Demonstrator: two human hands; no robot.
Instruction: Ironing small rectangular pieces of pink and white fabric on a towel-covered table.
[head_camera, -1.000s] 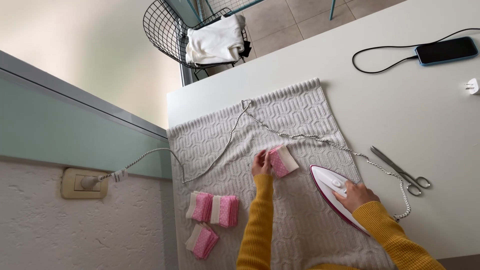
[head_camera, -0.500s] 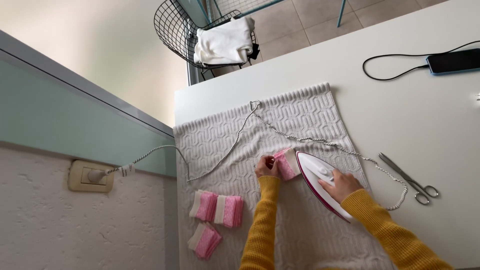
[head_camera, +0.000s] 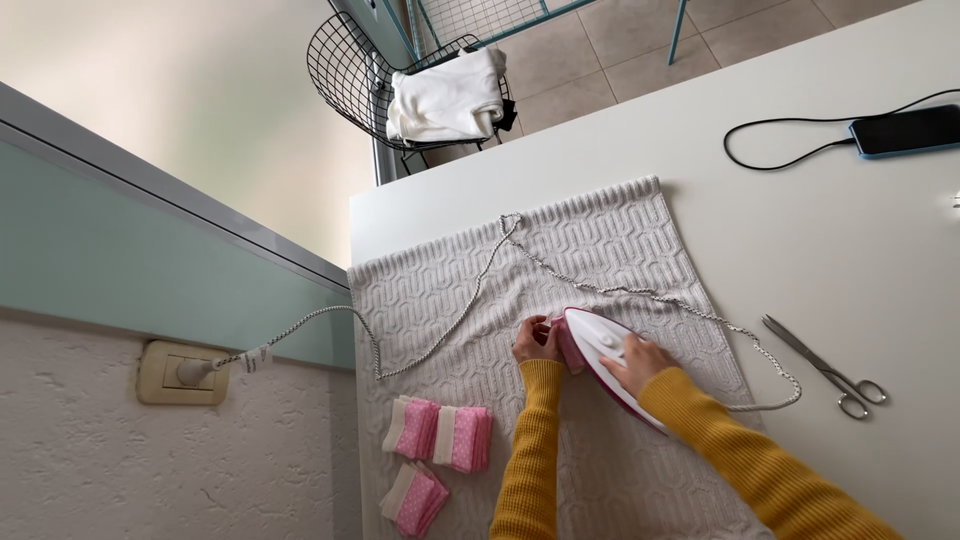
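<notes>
Steel scissors lie beside the iron, cord looping between.

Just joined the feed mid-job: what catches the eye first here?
The white and pink iron under the right hand, mid-towel, against a small pink cloth piece pinned by the left hand. Three folded pink pieces lie at the grey towel's left edge; scissors lie to the right.

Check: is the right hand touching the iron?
Touching. The head view shows the right hand resting on top of the iron, fingers on its handle, no gap.
</notes>
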